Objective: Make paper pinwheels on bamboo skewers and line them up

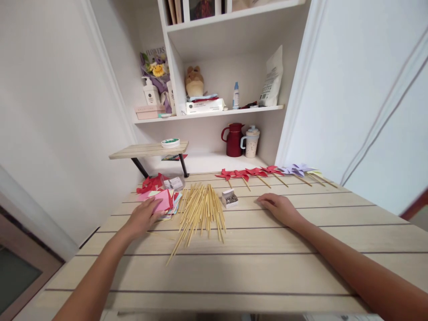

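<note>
My left hand [144,218] is at a pile of coloured paper sheets [175,203], its fingers and thumb on the edge of a pink sheet of paper [163,200] on top. Just right of the pile, many thin wooden sticks [202,209] lie fanned out on the table. A small white box [229,199] with shiny metal pieces in it stands beside the sticks. To the right of this box, my right hand [278,207] rests on the tabletop, fingers loosely extended, with nothing visible in it.
Red pinwheels [256,172], a purple pinwheel [296,169] and a pale yellow one [316,173] line the table's back edge. Red paper [152,183] and a clear plastic bag [174,183] lie behind the pile. A small raised stand [150,150] holds a round white container [170,142].
</note>
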The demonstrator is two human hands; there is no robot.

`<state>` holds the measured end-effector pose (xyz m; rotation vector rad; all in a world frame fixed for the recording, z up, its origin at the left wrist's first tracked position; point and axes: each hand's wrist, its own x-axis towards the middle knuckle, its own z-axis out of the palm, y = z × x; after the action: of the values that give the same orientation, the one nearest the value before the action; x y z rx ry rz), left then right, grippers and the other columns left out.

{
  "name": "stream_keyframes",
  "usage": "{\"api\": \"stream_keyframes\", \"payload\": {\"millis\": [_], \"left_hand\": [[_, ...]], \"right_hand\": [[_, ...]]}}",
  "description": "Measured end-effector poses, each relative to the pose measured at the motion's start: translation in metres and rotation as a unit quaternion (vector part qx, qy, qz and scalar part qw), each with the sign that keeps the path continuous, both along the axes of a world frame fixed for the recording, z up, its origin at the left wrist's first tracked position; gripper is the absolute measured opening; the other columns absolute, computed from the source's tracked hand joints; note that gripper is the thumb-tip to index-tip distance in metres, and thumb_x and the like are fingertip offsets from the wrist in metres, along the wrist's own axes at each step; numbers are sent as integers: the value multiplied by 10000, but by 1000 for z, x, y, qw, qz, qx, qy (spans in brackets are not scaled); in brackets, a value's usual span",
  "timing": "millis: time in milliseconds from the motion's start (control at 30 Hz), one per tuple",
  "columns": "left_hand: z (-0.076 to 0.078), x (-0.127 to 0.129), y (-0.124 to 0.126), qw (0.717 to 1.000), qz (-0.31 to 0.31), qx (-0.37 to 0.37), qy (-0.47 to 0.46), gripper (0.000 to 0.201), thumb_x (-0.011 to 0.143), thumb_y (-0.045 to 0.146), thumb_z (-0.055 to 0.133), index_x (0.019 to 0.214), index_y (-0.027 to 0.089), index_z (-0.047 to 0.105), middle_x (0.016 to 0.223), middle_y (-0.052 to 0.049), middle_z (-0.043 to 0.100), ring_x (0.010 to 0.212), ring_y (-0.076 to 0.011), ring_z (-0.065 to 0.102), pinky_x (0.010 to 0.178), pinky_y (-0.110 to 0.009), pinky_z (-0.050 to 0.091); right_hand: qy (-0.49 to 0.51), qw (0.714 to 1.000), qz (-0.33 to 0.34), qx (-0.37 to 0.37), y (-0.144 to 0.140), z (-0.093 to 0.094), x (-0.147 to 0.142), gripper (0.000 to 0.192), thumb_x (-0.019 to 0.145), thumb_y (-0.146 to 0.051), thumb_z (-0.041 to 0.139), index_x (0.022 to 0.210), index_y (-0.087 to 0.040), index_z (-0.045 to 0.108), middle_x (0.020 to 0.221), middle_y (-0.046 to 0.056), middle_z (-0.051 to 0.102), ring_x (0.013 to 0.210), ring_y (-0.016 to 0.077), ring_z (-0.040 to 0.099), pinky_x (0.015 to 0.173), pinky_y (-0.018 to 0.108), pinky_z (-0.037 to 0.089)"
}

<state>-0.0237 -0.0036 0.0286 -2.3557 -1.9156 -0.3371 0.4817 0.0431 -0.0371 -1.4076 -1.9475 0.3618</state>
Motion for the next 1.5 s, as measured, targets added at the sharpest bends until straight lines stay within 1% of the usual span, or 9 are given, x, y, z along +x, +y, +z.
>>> {"api": "stream_keyframes", "payload": {"millis": [167, 333, 533, 667, 800, 1033, 1200, 1333, 1500], "left_hand": [[-3, -1, 2, 1000, 2, 19, -23, 536, 931, 464, 407, 1325, 158, 604, 1436, -153, 587, 1295, -300, 568, 1087, -443, 426], [6, 4, -4, 999, 35, -21, -12, 559, 922, 434, 401, 1383, 167, 570, 1480, -146, 546, 1344, -307, 529, 1096, -452, 412], [12, 6, -5, 997, 29, -33, -56, 556, 915, 426, 397, 1375, 169, 577, 1459, -135, 570, 1322, -290, 553, 1077, -420, 434], [14, 10, -3, 994, 58, -29, -86, 549, 943, 423, 312, 1345, 189, 605, 1399, -105, 627, 1269, -280, 598, 1062, -418, 441], [19, 17, -4, 992, 95, -37, -80, 577, 958, 404, 232, 1284, 174, 649, 1378, -99, 644, 1282, -287, 585, 1089, -442, 405], [19, 22, -6, 989, 136, -31, -56, 488, 959, 367, 307, 1198, 211, 703, 1314, -91, 688, 1271, -309, 594, 1076, -486, 398], [23, 21, -7, 985, 163, -34, -53, 516, 985, 379, 275, 1115, 182, 734, 1224, -127, 730, 1204, -310, 636, 1046, -478, 421], [26, 25, -10, 981, 186, -27, -55, 447, 947, 310, 351, 1162, 197, 726, 1238, -107, 726, 1195, -323, 638, 1038, -486, 428], [22, 27, -15, 977, 194, 14, -85, 460, 924, 406, 418, 1234, 215, 699, 1212, -110, 738, 1194, -343, 637, 1069, -536, 381]], "right_hand": [[-4, 1000, 3, -9, -1, 3, 0, 229, 887, -319, 512, 921, -255, 730, 1053, 36, 773, 1008, 268, 695, 912, 387, 517], [-9, 1000, 14, -7, -1, 1, 3, 226, 887, -306, 515, 932, -249, 729, 1067, 45, 768, 1015, 267, 691, 928, 398, 517], [-17, 1000, 21, -4, 1, 1, 4, 238, 890, -323, 514, 929, -233, 732, 1055, 67, 765, 1006, 275, 694, 930, 414, 521], [-19, 999, 31, -5, 0, 2, 4, 240, 894, -329, 516, 929, -231, 732, 1054, 73, 763, 1001, 276, 693, 931, 418, 522], [-24, 999, 33, -8, -1, 4, 4, 235, 901, -334, 520, 927, -239, 734, 1060, 67, 762, 1004, 273, 691, 924, 412, 525], [-34, 999, 40, -8, -1, 3, 6, 232, 913, -337, 519, 944, -242, 729, 1061, 64, 759, 990, 263, 694, 904, 399, 535], [-36, 999, 40, -9, -2, 3, 6, 234, 910, -326, 516, 956, -236, 727, 1070, 71, 756, 999, 266, 693, 912, 400, 533], [-37, 998, 40, -7, -3, 5, 6, 226, 903, -322, 524, 940, -236, 730, 1064, 72, 758, 993, 268, 694, 905, 399, 537], [-36, 998, 42, -9, -3, 6, 6, 222, 903, -304, 521, 949, -233, 727, 1062, 71, 755, 992, 259, 692, 911, 395, 536]]}}
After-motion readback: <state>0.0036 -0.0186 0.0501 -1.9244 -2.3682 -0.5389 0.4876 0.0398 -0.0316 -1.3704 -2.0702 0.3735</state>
